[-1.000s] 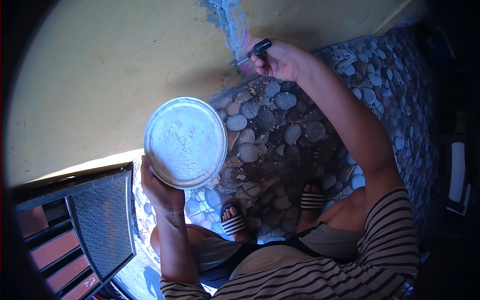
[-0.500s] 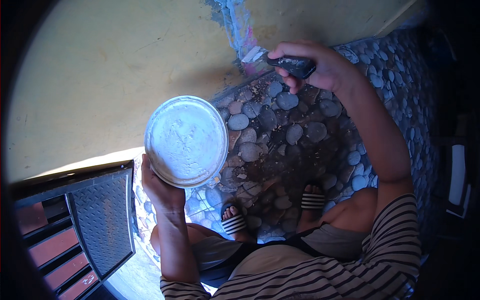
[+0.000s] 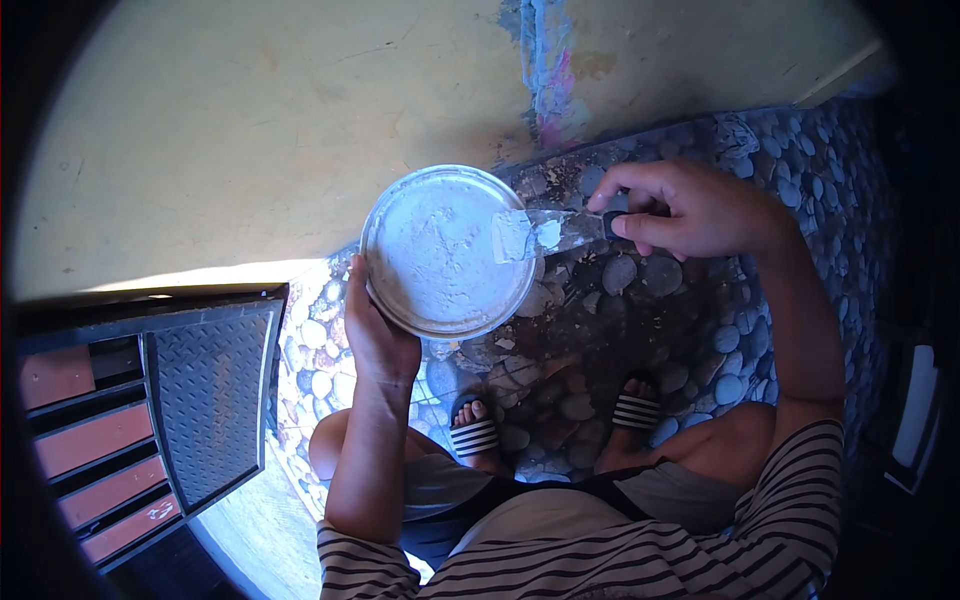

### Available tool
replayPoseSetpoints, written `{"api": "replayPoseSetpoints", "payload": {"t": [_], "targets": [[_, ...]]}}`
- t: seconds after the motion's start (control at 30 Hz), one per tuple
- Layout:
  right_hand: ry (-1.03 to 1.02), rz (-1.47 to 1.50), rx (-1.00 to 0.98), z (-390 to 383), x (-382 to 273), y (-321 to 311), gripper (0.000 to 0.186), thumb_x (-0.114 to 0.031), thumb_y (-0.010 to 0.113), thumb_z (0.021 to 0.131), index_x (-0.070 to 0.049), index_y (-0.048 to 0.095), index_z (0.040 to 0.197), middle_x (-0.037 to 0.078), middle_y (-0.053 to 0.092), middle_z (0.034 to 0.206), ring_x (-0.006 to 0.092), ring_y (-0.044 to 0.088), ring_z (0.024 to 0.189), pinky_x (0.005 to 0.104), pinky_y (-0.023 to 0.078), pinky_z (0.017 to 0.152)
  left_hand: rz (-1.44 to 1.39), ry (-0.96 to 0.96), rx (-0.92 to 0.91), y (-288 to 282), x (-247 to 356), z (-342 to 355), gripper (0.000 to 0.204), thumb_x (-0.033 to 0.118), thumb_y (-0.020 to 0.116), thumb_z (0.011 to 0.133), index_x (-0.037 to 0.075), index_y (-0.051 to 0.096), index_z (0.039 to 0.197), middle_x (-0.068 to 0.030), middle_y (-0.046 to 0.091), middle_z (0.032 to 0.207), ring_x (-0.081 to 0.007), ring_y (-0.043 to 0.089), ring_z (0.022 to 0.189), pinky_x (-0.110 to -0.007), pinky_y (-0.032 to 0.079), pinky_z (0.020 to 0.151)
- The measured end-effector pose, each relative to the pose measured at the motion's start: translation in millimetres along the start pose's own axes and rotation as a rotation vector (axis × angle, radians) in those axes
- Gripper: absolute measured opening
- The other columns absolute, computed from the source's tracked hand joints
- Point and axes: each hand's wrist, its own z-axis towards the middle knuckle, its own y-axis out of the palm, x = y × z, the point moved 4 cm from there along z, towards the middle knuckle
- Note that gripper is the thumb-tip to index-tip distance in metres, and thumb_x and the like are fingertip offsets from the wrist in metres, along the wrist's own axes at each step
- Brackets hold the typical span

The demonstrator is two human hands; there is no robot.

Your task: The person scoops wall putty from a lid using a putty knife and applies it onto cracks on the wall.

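Note:
My left hand (image 3: 382, 335) grips the lower left rim of a round pale lid (image 3: 430, 260), tilted up toward me. White paste is smeared across its face. In my right hand (image 3: 690, 208) is a putty knife (image 3: 575, 230), held by its dark handle, which is mostly hidden in my fingers. The flat metal blade carries white paste and overlaps the lid's right edge; whether it presses on the paste I cannot tell. Beyond them, a strip of whitish-blue filler (image 3: 540, 55) runs down the wall, with a pink patch low beside it.
A yellowish wall (image 3: 250, 130) rises in front and to the left. The floor (image 3: 640, 275) has a pebble pattern with scattered crumbs. At the lower left stands a dark metal panel (image 3: 210, 400) with reddish slats. My sandalled feet (image 3: 475, 425) are below.
My right hand has come down from the wall, bringing the putty knife's blade over the lid's right side. The lid and my left hand have shifted right and slightly up in the view.

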Motion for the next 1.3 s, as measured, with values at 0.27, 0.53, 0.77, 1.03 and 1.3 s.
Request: {"api": "replayPoseSetpoints", "payload": {"t": [0.27, 0.53, 0.77, 1.03, 1.3], "targets": [[0.038, 0.138, -0.044, 19, 22, 10, 0.022, -0.018, 0.059, 0.099, -0.004, 0.058, 0.116, 0.004, 0.066, 0.077, 0.0062, 0.053, 0.05, 0.0233, 0.044, 0.047, 0.054, -0.04, -0.035, 9, -16, -1, 0.053, 0.04, 0.04, 0.105, -0.002, 0.045, 0.139, -0.0185, 0.055, 0.135, -0.028, 0.054, 0.126, -0.04, 0.04, 0.109], [-0.076, 0.143, -0.052, 25, 20, 12, 0.019, -0.016, 0.06, 0.099, -0.002, 0.056, 0.109, 0.005, 0.065, 0.075, 0.0063, 0.054, 0.051, 0.0232, 0.042, 0.044, 0.139, -0.031, -0.024, 10, -15, 4, 0.054, 0.039, 0.039, 0.106, -0.004, 0.045, 0.138, -0.0187, 0.057, 0.132, -0.0275, 0.057, 0.121, -0.039, 0.043, 0.106], [-0.058, 0.16, -0.009, 25, 23, 0, 0.021, -0.015, 0.065, 0.095, -0.002, 0.049, 0.095, 0.008, 0.067, 0.074, 0.0077, 0.054, 0.048, 0.0239, 0.042, 0.043, 0.17, -0.051, -0.117, 15, -16, 4, 0.05, 0.04, 0.044, 0.105, -0.002, 0.051, 0.131, -0.0154, 0.062, 0.123, -0.0226, 0.061, 0.112, -0.036, 0.047, 0.1], [-0.051, -0.003, -0.013, 16, 21, -19, 0.019, -0.017, 0.066, 0.093, -0.002, 0.053, 0.093, 0.007, 0.069, 0.074, 0.0088, 0.057, 0.051, 0.0256, 0.043, 0.045, 0.209, -0.133, -0.127, 15, -22, 2, 0.046, 0.036, 0.049, 0.104, -0.004, 0.056, 0.125, -0.0143, 0.065, 0.115, -0.0196, 0.065, 0.103, -0.032, 0.052, 0.092], [-0.039, -0.043, -0.066, 17, -4, -11, 0.02, -0.018, 0.067, 0.092, -0.002, 0.056, 0.09, 0.004, 0.066, 0.07, 0.0099, 0.057, 0.052, 0.0266, 0.044, 0.047, 0.224, -0.176, -0.159, 17, -24, -1, 0.045, 0.035, 0.048, 0.104, -0.004, 0.057, 0.125, -0.0142, 0.066, 0.113, -0.0194, 0.066, 0.1, -0.031, 0.052, 0.09]]}}
